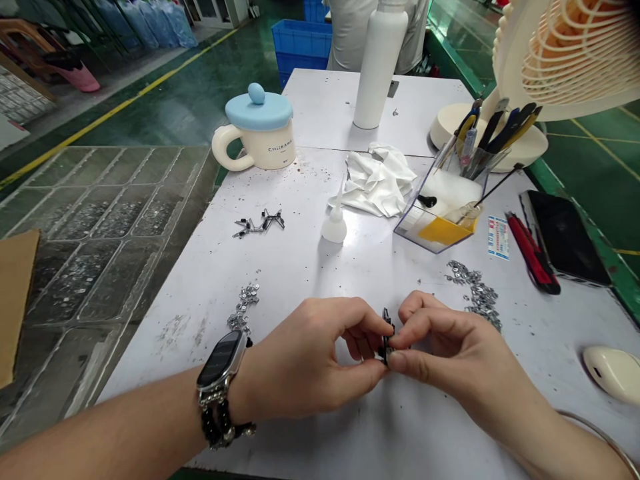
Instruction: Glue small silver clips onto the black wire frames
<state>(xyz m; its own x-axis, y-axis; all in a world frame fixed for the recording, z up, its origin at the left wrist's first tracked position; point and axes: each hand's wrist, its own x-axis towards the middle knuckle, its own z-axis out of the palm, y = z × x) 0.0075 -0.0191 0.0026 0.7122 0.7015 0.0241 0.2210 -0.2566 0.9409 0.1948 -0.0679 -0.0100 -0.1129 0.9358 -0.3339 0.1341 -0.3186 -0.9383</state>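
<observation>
Both hands meet over the white table (310, 267) near its front edge. My left hand (310, 357), with a watch on the wrist, and my right hand (445, 347) pinch the same small black part (387, 333) between thumbs and fingertips. Heaps of small silver metal pieces lie on either side: one pile (243, 307) just beyond the left wrist, another pile (475, 293) beyond the right hand. A cluster of black and silver assembled parts (260, 223) lies farther back on the left.
A small white squeeze bottle (334, 223), a crumpled white cloth (380, 180), a clear box of tools (445, 207), a lidded mug (257, 133), a white bottle (379, 63), a fan (565, 60), a phone (563, 237), a red-handled tool (533, 253) and a mouse (613, 373) stand around. A person stands beyond the table.
</observation>
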